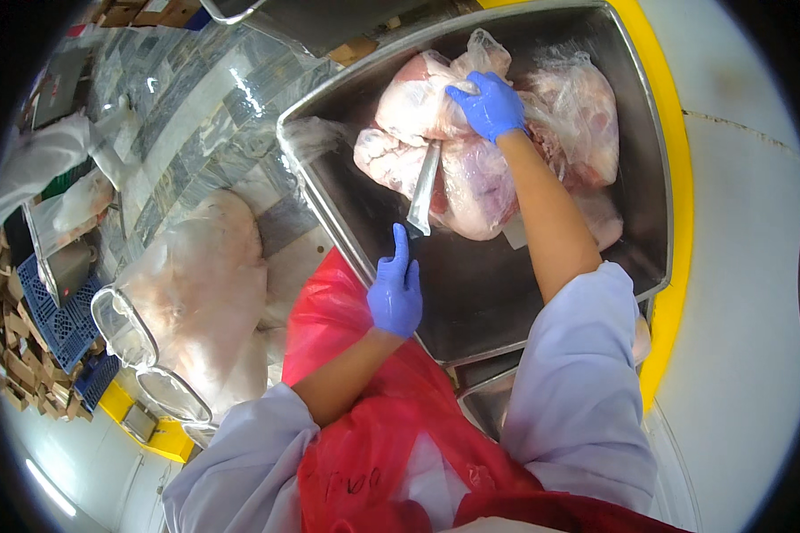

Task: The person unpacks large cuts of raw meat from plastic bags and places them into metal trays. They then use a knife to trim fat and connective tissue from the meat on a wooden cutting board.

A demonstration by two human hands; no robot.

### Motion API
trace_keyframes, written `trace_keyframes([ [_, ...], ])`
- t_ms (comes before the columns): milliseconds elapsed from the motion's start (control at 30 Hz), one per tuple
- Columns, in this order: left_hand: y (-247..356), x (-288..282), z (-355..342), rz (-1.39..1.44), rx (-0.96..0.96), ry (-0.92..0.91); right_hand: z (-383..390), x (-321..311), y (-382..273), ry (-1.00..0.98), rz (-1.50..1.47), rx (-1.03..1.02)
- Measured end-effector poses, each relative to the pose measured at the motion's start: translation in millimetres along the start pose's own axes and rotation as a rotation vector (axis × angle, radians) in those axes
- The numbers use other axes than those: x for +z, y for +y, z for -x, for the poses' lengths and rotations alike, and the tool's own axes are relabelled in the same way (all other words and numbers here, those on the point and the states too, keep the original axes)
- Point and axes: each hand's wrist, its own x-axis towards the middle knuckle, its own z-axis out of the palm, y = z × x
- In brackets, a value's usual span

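Several large pieces of pale pink meat (478, 182) lie in clear plastic wrap in a grey metal tub (480, 311). My right hand (491, 105), in a blue glove, is on the upper part of the heap, its fingers bent over the wrapped meat. A shiny flat strip (425, 191), like a metal blade, slants down across the meat; I cannot tell exactly what it is. Just below its lower end, over the tub's near left rim, is my blue-gloved left hand (395, 293). Its index finger points up, and nothing shows in it.
Left of the tub stands a large plastic-covered mass (200, 302) with metal hoops (126, 324) beside it. A yellow edge (676, 195) borders the tub on the right. Farther left are blue plastic crates (58, 311) and a pile of cardboard (31, 364).
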Motion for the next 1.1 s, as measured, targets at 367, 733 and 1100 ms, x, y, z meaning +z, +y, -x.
trace_keyframes([
  [367,-46,42,-10,-0.017,0.08,0.126,-9,-4,-1,-0.008,0.05,0.155],
  [733,50,-145,-80,-0.447,0.225,-0.318,-23,11,17,0.06,0.068,0.171],
  [1100,-3,-42,-31,-0.039,0.004,-0.061,-14,6,16,0.095,-0.034,0.12],
])
